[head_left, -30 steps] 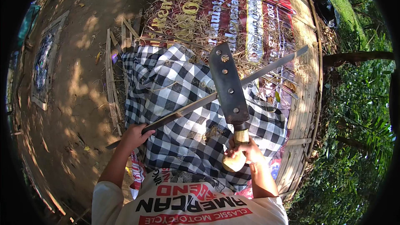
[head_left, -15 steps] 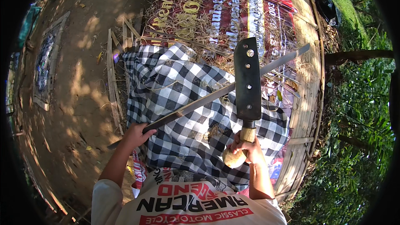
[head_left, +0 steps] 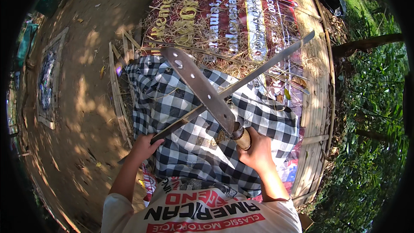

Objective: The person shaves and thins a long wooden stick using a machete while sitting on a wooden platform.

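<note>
A long, thin bamboo strip (head_left: 276, 58) slants from lower left to upper right over a black-and-white checked cloth (head_left: 148, 90). My left hand (head_left: 144, 147) is closed around it near its lower end. My right hand (head_left: 257, 152) grips the round wooden handle of a broad, dark machete (head_left: 194, 82). The blade has several holes along its length and points up and to the left. It crosses over the strip near the strip's middle, hiding a short stretch of it. Whether blade and strip touch, I cannot tell.
Beyond the cloth a dark red banner (head_left: 196, 26) is strewn with thin shavings. A slatted bamboo platform edge (head_left: 317, 125) runs along the right, with greenery past it. Loose bamboo pieces (head_left: 116, 95) lie left of the cloth. A framed panel (head_left: 58, 51) rests on the dirt ground.
The machete has swung from upright to slanting left, its tip moving from the strip's right part to its left. My left hand still holds the strip.
</note>
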